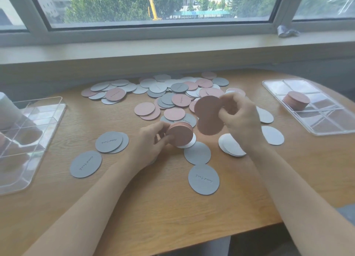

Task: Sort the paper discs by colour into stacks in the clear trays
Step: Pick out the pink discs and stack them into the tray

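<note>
So, both hands are full of pink paper discs over a wooden table.

Head view: left hand (153, 138) grips a pink stack (180, 133) edge-on; right hand (240, 117) pinches two pink discs (208, 115), thin and matte. Loose pile (172, 94) of pink, grey and white discs lies behind, grey ones (203, 179) with script I can't read nearer. Right tray (326, 125), clear plastic with dividers, holds a pink stack; left tray (38, 121) sits at the table edge, bare wood in front.
</note>
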`<state>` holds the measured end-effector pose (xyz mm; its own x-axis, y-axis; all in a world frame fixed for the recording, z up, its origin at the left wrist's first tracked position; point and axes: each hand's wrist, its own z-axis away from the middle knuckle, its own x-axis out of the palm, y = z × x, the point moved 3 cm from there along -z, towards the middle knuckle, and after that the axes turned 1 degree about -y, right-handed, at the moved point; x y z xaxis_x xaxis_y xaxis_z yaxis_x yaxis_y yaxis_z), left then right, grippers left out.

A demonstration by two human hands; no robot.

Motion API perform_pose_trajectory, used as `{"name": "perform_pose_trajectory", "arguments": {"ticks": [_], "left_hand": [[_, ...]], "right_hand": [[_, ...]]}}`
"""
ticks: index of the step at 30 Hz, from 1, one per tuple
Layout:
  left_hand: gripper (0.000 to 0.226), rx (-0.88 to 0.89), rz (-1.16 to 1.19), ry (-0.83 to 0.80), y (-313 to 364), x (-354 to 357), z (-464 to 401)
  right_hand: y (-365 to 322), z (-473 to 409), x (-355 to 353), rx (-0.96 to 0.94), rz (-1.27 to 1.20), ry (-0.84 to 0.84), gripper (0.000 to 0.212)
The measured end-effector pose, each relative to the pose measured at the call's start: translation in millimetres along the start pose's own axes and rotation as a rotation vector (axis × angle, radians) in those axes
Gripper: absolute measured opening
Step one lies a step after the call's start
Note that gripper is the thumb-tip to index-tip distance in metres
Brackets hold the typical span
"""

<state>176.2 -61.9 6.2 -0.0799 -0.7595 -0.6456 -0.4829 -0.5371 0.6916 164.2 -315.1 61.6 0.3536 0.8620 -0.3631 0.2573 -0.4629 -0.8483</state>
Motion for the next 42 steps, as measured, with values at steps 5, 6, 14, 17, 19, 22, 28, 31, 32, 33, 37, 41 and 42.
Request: {"name": "perform_pose_trajectory", "arguments": {"ticks": [5, 6, 14, 17, 19, 22, 28, 31, 32, 33, 37, 41, 42], "left_hand": [[0.019, 0.005, 0.014, 0.008, 1.6, -0.5, -0.2], [0.022, 0.007, 0.007, 0.013, 2.3, -1.1, 0.1], [0.013, -0.028, -0.006, 0.019, 3.1, -4.4, -1.1], [0.014, -0.038, -0.021, 0.049, 4.0, -5.4, -0.9], [0.014, -0.049, -0.043, 0.082, 2.8, -6.5, -1.0], [0.014, -0.064, -0.091, 0.124, 1.2, -6.8, -0.4], [0.011, -0.065, -0.238, 0.169, 2.0, -9.4, 0.0], [0.012, -0.044, -0.308, 0.169, 2.1, -9.8, 0.2], [0.014, -0.032, -0.333, 0.170, 0.7, -10.0, -0.2], [0.017, -0.017, -0.358, 0.173, -1.3, -10.5, -0.8], [0.037, 0.007, -0.395, 0.179, -8.0, -13.4, -3.9], [0.046, 0.029, -0.402, 0.145, -10.9, -13.6, -4.3], [0.045, 0.022, -0.398, 0.141, -12.3, -15.5, -5.2]], "right_hand": [[0.4, 3.2, 39.8, 0.138, -0.373, -0.165, 0.023], [2.2, 5.4, 46.1, 0.147, -0.409, -0.191, 0.022], [17.5, 11.6, 45.3, 0.206, -0.491, -0.045, 0.021], [23.7, 10.4, 39.5, 0.188, -0.344, 0.052, 0.022], [21.7, 13.5, 40.5, 0.134, -0.219, 0.029, 0.023], [16.1, 20.7, 50.6, 0.033, -0.128, -0.118, 0.022], [7.6, 31.7, 72.5, -0.192, 0.100, -0.378, 0.039], [8.6, 26.7, 82.5, -0.245, 0.311, -0.428, 0.044], [7.4, 22.9, 84.6, -0.235, 0.343, -0.456, 0.043], [5.3, 18.3, 85.8, -0.225, 0.347, -0.494, 0.042], [0.2, 1.9, 88.9, -0.275, 0.341, -0.608, 0.045], [6.0, 8.5, 98.4, -0.285, 0.312, -0.587, 0.052], [7.1, 11.1, 99.8, -0.281, 0.269, -0.571, 0.050]]}}
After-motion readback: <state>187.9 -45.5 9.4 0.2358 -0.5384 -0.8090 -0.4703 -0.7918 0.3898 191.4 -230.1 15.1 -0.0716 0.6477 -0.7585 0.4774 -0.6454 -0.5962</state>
